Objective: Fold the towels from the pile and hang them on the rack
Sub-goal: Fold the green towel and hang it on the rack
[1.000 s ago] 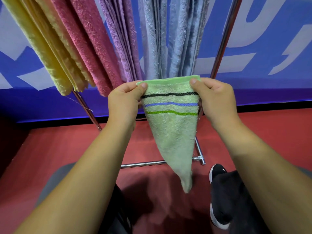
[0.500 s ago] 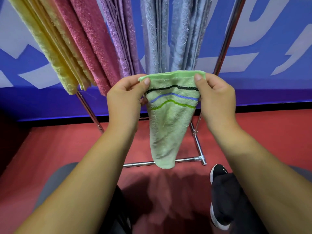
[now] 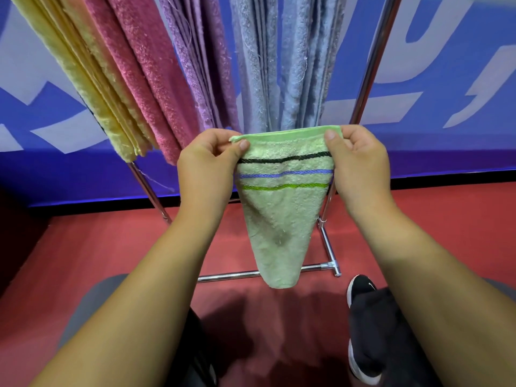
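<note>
A small light-green towel [image 3: 282, 216] with black, blue and green stripes hangs in front of me, folded, tapering to a rounded bottom end. My left hand [image 3: 206, 174] pinches its top left corner between thumb and fingers. My right hand [image 3: 360, 166] pinches the top right corner the same way. The top edge is stretched flat between both hands. Behind it stands the chrome rack [image 3: 374, 57], hung with yellow [image 3: 83, 76], pink [image 3: 145, 79], purple [image 3: 201, 65] and grey-blue [image 3: 284, 62] towels. The pile is out of view.
The rack's lower bar [image 3: 231, 275] and foot lie on the red floor [image 3: 83, 247]. A blue and white banner wall [image 3: 446, 88] is behind. My black shoe [image 3: 363, 289] and dark trouser leg are at the lower right, close to the rack's foot.
The towel's hanging tail swung up and shortened, then settled straight down again. Both hands kept their grip and drew the top edge flat.
</note>
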Demonstrator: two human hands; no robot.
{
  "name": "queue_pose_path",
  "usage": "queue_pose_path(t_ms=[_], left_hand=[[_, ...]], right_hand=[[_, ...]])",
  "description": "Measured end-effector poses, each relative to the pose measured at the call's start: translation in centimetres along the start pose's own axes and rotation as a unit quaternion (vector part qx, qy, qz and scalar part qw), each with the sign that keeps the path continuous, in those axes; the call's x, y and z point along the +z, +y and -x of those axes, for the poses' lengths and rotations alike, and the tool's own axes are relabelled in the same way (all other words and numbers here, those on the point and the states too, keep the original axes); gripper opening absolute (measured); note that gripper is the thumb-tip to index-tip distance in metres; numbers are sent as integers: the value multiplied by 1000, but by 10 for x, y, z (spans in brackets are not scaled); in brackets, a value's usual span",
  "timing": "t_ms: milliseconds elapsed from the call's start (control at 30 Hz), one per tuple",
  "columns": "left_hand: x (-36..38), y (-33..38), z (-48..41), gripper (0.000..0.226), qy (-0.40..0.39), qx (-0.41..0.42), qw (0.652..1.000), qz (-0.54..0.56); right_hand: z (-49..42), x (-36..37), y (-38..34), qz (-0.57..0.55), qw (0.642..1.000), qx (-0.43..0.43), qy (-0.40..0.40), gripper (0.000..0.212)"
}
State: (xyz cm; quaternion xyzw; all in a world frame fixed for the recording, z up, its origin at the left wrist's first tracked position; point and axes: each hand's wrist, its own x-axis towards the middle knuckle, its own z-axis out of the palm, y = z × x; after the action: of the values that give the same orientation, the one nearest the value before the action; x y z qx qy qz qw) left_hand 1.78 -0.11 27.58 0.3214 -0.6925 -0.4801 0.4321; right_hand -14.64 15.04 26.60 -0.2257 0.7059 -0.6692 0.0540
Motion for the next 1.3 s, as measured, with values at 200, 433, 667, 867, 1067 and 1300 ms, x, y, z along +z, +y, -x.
queue_pose_path(t_ms=[200, 433, 667, 867, 1067, 1300], left_hand=[[11, 5, 11, 2, 35, -13, 999, -6], [29, 24, 37, 4, 63, 25, 998, 18], [37, 31, 46, 2, 65, 78, 995, -19], [41, 29, 51, 5, 37, 77, 995, -48], [41, 29, 54, 15, 13, 24, 999, -37], [42, 31, 58, 32, -33, 16, 997, -64]], right_hand=[[9, 5, -8, 44, 999, 0, 7, 20], [35, 19, -24, 28, 999, -18, -15, 21], [54, 31, -31, 23, 999, -10, -37, 16], [58, 33, -31, 3, 999, 10, -41, 18], [58, 33, -28, 8, 998, 4, -60, 26], [56, 29, -23, -29, 992, 6, -124, 40]])
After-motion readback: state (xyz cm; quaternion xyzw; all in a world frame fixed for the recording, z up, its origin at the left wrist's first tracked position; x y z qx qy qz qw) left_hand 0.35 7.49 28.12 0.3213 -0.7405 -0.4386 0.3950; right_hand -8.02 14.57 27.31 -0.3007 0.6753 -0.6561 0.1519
